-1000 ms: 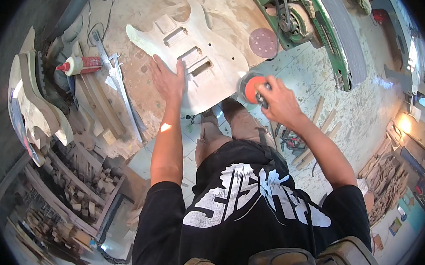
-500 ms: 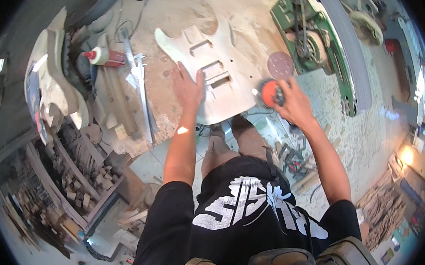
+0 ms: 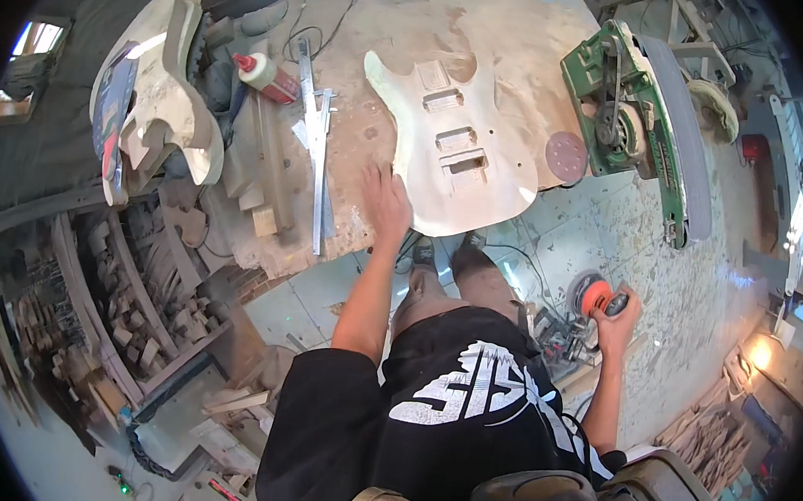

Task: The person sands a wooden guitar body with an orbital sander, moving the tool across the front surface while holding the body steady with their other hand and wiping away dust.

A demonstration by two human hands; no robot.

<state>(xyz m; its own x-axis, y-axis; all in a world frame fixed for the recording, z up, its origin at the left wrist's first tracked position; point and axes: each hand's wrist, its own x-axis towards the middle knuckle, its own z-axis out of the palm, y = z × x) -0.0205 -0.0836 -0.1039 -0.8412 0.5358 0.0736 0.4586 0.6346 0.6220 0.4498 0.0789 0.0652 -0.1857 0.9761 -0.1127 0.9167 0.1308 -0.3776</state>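
A pale wooden electric guitar body (image 3: pixel 509 179) with routed cavities lies flat near the front edge of the workbench (image 3: pixel 358 140). My left hand (image 3: pixel 386 203) rests beside its lower left edge, fingers stretched out on the bench top, thumb side close to the wood. Away from the bench, low on the right, my right hand (image 3: pixel 618 323) grips an orange and black orbital sander (image 3: pixel 594 295), its round pad facing left. A round reddish-brown sanding disc (image 3: pixel 566 158) sits at the bench's right edge, right of the guitar body.
A green belt sander (image 3: pixel 628 141) stands at the bench's right. Left of the guitar body lie a metal caliper (image 3: pixel 320 166), a red and white glue bottle (image 3: pixel 269 78) and wood strips (image 3: pixel 263 162). Stacked shaped bodies (image 3: pixel 162 76) stand farther left. Wood offcuts (image 3: pixel 148 340) fill a rack below.
My right hand has carried the sander from the guitar body's right edge down and away to the right. My left hand has slid off the body onto the bench. The whole view has shifted.
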